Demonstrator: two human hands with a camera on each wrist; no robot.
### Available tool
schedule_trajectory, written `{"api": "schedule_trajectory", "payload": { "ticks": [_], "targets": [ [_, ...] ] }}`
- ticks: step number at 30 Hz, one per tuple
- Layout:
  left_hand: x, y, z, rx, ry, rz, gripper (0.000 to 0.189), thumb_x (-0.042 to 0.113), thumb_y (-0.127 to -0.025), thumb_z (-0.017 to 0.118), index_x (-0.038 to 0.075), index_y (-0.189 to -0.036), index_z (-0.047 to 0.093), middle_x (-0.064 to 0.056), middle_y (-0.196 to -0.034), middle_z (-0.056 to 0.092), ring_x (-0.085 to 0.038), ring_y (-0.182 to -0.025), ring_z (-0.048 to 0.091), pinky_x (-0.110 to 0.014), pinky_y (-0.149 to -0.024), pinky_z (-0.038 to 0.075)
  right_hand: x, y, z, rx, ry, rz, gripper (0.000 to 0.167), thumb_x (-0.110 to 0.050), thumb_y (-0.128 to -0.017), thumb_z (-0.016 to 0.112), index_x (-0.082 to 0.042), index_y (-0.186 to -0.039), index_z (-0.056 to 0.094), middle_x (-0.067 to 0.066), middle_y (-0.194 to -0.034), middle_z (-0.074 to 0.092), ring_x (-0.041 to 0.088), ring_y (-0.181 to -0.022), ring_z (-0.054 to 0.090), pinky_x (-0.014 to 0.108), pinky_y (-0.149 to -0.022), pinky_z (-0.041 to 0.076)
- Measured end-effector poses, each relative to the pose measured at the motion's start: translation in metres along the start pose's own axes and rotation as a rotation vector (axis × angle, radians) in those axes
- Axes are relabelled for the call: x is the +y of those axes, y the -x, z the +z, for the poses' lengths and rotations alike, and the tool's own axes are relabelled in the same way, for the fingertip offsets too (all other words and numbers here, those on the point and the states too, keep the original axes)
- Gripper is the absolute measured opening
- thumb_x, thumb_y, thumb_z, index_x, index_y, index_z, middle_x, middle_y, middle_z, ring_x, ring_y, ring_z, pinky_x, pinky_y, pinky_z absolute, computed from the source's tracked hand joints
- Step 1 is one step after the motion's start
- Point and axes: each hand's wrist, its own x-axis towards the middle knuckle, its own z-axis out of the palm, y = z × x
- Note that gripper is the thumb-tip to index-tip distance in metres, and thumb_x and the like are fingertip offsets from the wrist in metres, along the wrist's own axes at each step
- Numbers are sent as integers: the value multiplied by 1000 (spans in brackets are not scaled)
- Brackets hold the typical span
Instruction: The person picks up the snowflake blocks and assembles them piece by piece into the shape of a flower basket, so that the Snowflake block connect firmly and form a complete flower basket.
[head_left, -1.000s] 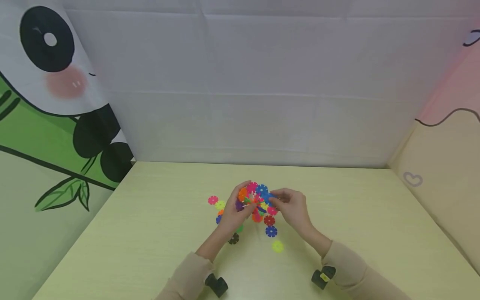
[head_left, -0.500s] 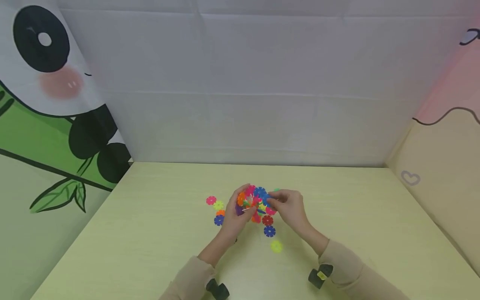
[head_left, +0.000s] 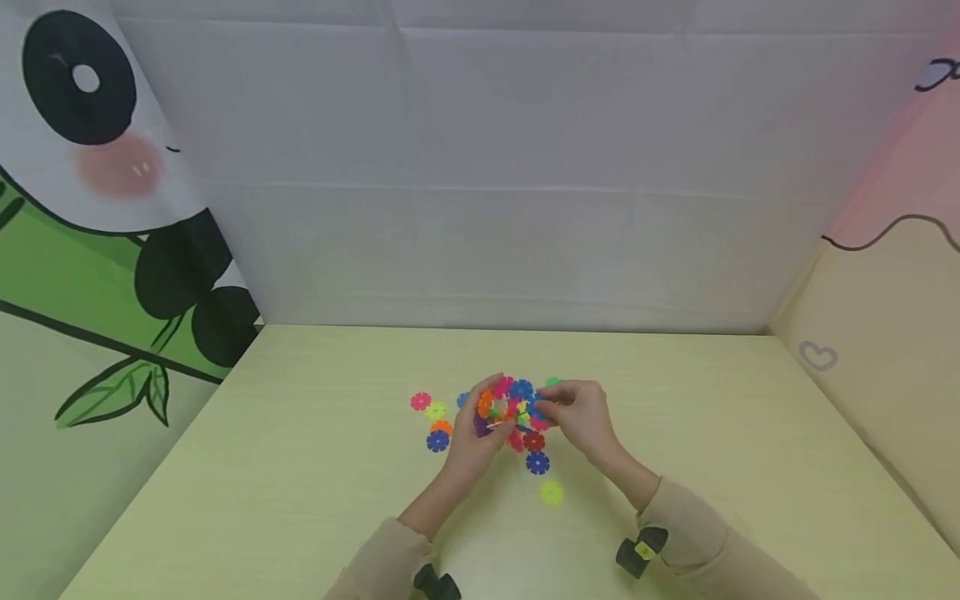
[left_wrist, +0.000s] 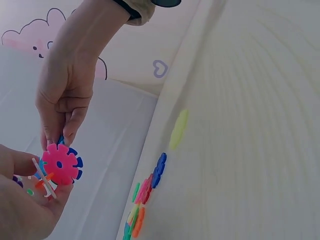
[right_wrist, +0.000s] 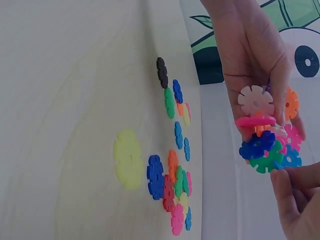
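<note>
Raised over the table is a cluster of interlocking notched plastic discs [right_wrist: 257,145] in pink, blue, orange, green, purple and white. My left hand [head_left: 472,446] holds it from the left side, with the thumb across its near side. On the cluster's right, my right hand [head_left: 588,412] pinches a blue notched disc [right_wrist: 279,165] between thumb and fingertips, right at the edge of a green disc [right_wrist: 265,161]. A pink disc [left_wrist: 60,165] faces the left wrist camera, close under the right fingertips. Part of the cluster is hidden behind the left fingers.
Loose discs lie on the table [head_left: 300,467] beneath and around the hands. A yellow one [head_left: 551,492] is nearest me, then a dark blue one [head_left: 537,463] and a red one [head_left: 534,442]. Left of the hands are pink [head_left: 421,402] and blue [head_left: 438,441] discs. White cloth stands behind.
The cluster has dropped slightly and tilted a little in my left hand. My right hand keeps its pinch at the cluster's right side. The head view has shifted slightly.
</note>
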Motion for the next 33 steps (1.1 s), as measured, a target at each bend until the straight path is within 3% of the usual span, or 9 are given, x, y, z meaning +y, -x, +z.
{"api": "schedule_trajectory", "payload": {
  "ticks": [7,11,15,18,20,22,26,30,33],
  "targets": [
    [-20,-11,-3,3,23,31,58,1,-86,58,25,-135,38,3,-141,31,-27,-120,42,-25,-82,49,-4,1,4,57,6,-36,15,-2,-77,69,3,-91,69,13,-77,68,22,-63,65,25,-57,54],
    [-22,-10,-3,-3,13,19,59,0,-86,58,24,-135,37,1,-141,31,-26,-117,45,-25,-81,50,-8,0,4,16,36,-8,12,-1,-77,69,3,-88,70,12,-77,68,21,-63,65,28,-59,55],
    [-22,-10,-6,-28,13,8,60,1,-86,58,22,-137,34,-4,-141,30,-23,-103,52,-23,-75,51,-8,-1,3,-25,39,5,13,-2,-78,68,4,-90,69,12,-78,68,20,-64,65,29,-61,55],
    [-20,-10,-10,-86,-1,-24,61,8,-88,58,25,-139,29,-4,-139,29,-21,-85,52,-25,-70,50,-4,-1,0,-41,24,-17,15,-3,-79,68,3,-93,68,13,-81,68,24,-68,66,28,-62,55],
    [-18,-10,-14,-126,-31,-52,64,16,-88,60,27,-141,26,-4,-141,26,-22,-90,52,-29,-74,50,-1,-2,-4,-59,22,-40,16,-4,-80,67,3,-94,68,14,-83,68,24,-70,67,28,-63,55],
    [-16,-10,-18,-161,-48,-86,66,23,-87,61,28,-141,24,-5,-143,25,-28,-102,52,-37,-81,49,3,-4,-7,-88,29,-66,16,-3,-80,67,3,-94,68,14,-84,68,24,-70,67,28,-63,55],
    [-13,-11,-26,-230,-80,-100,63,27,-88,58,27,-142,25,-5,-145,26,-33,-128,32,-51,-94,40,7,-8,-11,-196,87,-162,15,-3,-81,66,3,-95,67,14,-85,68,18,-68,66,26,-62,54],
    [-15,-14,-31,-315,-130,-70,55,27,-90,55,24,-140,32,-2,-143,31,-28,-128,32,-50,-94,40,7,-12,-12,-298,129,-247,17,-5,-81,66,3,-96,67,13,-87,67,20,-68,64,26,-59,54],
    [-18,-15,-35,-318,-145,-79,48,22,-91,55,22,-136,38,-3,-140,34,-28,-120,40,-46,-90,44,8,-16,-11,-378,105,-253,19,-6,-83,64,4,-99,65,16,-90,67,29,-71,65,32,-61,55]
  ]
}}
